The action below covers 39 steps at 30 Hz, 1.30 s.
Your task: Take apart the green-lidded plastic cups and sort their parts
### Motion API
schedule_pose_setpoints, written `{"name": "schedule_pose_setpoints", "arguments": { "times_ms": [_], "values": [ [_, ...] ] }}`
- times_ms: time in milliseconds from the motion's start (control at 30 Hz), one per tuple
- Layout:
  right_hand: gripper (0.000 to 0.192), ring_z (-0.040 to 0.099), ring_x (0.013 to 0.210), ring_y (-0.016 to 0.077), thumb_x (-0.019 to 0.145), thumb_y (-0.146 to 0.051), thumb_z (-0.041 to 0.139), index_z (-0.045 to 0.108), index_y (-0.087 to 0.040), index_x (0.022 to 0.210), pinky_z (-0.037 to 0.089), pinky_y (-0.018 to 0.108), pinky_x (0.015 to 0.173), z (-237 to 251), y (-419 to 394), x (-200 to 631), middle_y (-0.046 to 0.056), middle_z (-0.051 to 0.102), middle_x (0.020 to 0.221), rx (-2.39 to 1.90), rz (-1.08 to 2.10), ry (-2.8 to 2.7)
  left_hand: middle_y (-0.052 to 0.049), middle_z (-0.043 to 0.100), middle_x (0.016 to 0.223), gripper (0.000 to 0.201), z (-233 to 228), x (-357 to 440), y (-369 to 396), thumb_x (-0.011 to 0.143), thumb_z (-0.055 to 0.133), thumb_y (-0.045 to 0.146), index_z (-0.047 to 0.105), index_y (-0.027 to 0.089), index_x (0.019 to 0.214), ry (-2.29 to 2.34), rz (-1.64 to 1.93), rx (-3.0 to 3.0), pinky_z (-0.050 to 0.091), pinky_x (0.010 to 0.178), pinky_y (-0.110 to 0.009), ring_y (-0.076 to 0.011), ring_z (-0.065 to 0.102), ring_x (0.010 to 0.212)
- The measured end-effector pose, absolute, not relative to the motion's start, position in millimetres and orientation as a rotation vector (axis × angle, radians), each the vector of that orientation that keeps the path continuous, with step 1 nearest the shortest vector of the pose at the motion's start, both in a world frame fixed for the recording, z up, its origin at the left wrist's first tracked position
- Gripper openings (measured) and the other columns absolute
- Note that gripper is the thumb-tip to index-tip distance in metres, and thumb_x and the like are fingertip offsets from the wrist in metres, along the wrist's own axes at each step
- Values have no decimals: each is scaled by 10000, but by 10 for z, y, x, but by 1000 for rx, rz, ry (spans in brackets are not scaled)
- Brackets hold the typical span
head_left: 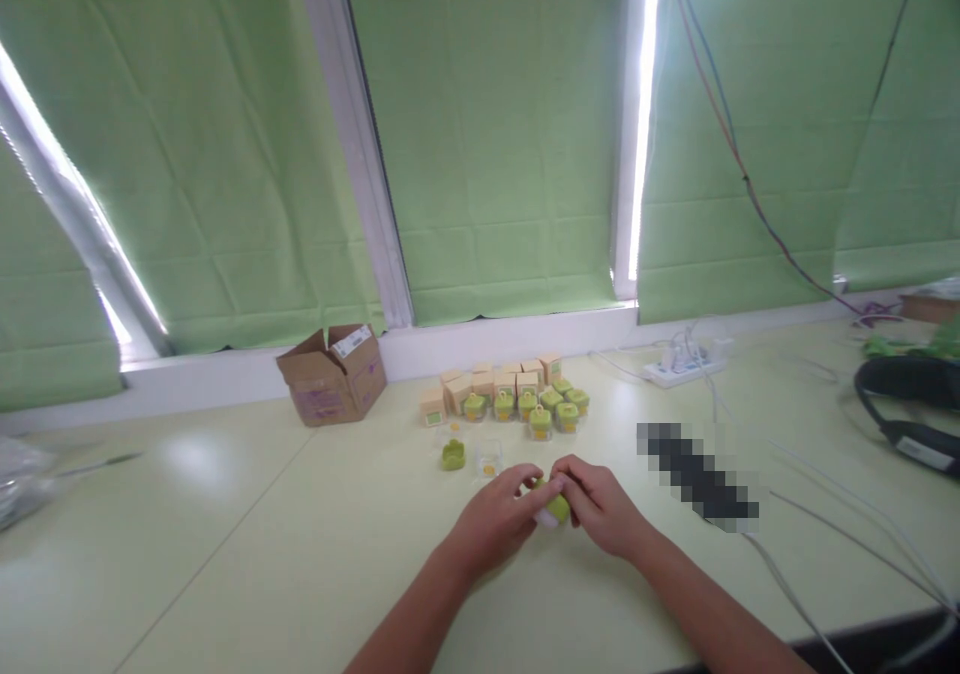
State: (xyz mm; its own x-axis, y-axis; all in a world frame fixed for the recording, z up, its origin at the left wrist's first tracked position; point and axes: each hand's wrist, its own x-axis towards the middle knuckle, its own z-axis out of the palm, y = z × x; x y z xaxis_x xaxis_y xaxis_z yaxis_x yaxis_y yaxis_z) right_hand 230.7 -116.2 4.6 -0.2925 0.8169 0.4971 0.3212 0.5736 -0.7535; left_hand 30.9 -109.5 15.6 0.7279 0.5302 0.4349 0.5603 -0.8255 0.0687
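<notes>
A: State the position of both hands.

B: The left hand (496, 514) and the right hand (600, 502) meet low at the centre of the pale table (225, 554). Both are closed on one small green-and-white item (555, 507), which sits between them just above the table surface.

A: Finger condition?

B: Left hand: fingers curled together, tips pressed to the near-left side of the item. Right hand: fingers bent over its top and right side, thumb tucked in. Most of the item is covered, so its exact form cannot be told; a lime-green body and a whitish lower end show.

A: What lies just beyond the hands?

B: A loose green lid-like piece (453, 455) on the table, and beside it a clear small container (488, 460) with a yellow spot inside. Both are apart from the hands.

A: Further back?

B: A cluster of small clear jars with green lids (538, 412), set in rough rows. Directly behind them stand small tan cartons (501, 378), against the white sill.

A: Other items on the table?

B: An open brown cardboard box (333, 374) to the left of the cartons. A white power strip (684, 365) with trailing cables to the right rear. A black strap or band (904, 394) at the far right edge. A pixelated dark patch lies right of the right hand; its content cannot be told. Green blinds (495, 124) cover the windows behind.
</notes>
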Motion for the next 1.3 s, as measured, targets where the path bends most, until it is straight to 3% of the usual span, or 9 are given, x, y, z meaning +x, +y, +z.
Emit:
{"name": "schedule_pose_setpoints", "arguments": {
  "times_ms": [233,433,533,633,867,1300],
  "values": [
    [273,477,487,80,945,-360,330,547,-199,907,374,205,491,46,-1163,2295,-30,542,645,-947,718,-1841,-81,596,1104,558,235,338,-1184,708,620,242,457,228,1242,-917,-762,-2948,455,806,-294,-211,562,957],
    [171,526,633,99,892,-299,444,527,-197,1001,434,221,573,27,-1169,2323,6,569,803,-876,645,-1855,-26,643,846,405,258,343,-1206,667,634,284,553,203,1055,-1178,-868,-2861,425,690,-267,-169,572,741],
    [311,540,666,94,798,-274,579,494,-212,1091,452,217,563,19,-1173,2320,31,546,971,-832,668,-1899,7,612,704,223,279,334,-1197,667,623,286,592,194,869,-1242,-810,-2868,387,622,-241,-139,532,644],
    [408,537,667,89,739,-281,652,507,-229,1117,460,219,562,24,-1168,2307,34,520,1012,-800,679,-1949,24,566,603,149,272,316,-1183,664,618,313,567,182,715,-1243,-736,-2884,349,565,-228,-117,486,563],
    [388,527,693,115,727,-365,689,597,-223,1077,459,243,599,51,-1178,2311,25,529,872,-748,667,-2057,21,514,533,230,215,255,-1144,675,598,391,536,175,626,-1145,-666,-2826,272,512,-233,-111,435,494],
    [274,533,725,125,764,-325,648,627,-202,1008,445,233,605,167,-1245,2290,34,557,870,-707,710,-2131,43,436,493,456,210,210,-1097,705,585,584,525,152,571,-1220,-713,-2994,262,510,-210,-81,386,476]
  ]
}}
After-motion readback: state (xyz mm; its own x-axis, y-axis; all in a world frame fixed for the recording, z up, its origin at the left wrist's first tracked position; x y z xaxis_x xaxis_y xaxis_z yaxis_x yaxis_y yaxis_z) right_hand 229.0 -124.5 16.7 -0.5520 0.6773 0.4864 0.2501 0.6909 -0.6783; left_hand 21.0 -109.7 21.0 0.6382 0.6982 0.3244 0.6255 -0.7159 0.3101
